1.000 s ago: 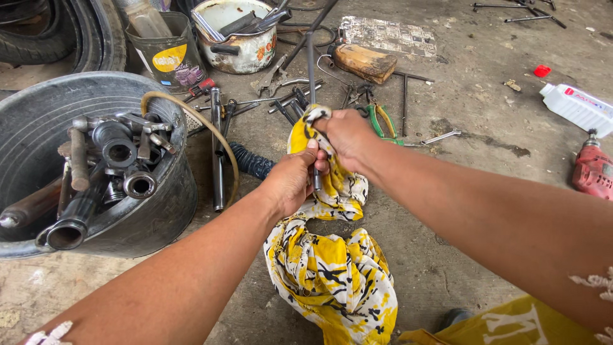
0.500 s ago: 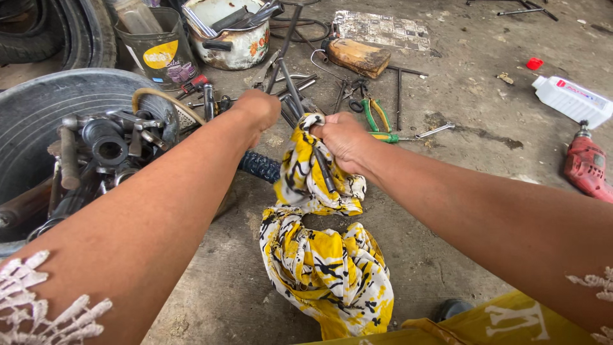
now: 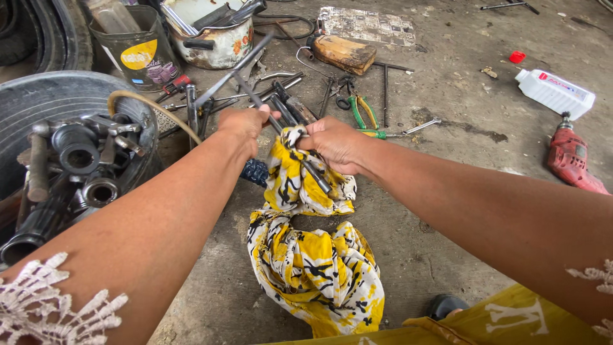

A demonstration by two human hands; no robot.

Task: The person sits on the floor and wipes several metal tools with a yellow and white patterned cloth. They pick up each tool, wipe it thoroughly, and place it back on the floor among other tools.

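Near the middle of the frame, my right hand (image 3: pixel 333 142) closes around a dark metal rod (image 3: pixel 313 172) with the yellow patterned cloth (image 3: pixel 306 255) bunched between my palm and the steel. My left hand (image 3: pixel 242 121) is closed on the upper part of the same tool, where a second bar (image 3: pixel 233 67) crosses it and points to the upper left. I judge the rod to be stiff and rather heavy for its thickness, and probably oily, so bare fingers may slip on it; the cloth gives a better hold. The cloth itself is soft and light and hangs down to the concrete floor (image 3: pixel 447 211) in loose folds. Good places to hold seem to be the straight shaft, close to the crossing. At the left edge stands a grey metal tub (image 3: pixel 137 105) of engine parts, and pliers with green handles (image 3: pixel 361 115) lie behind my hands.
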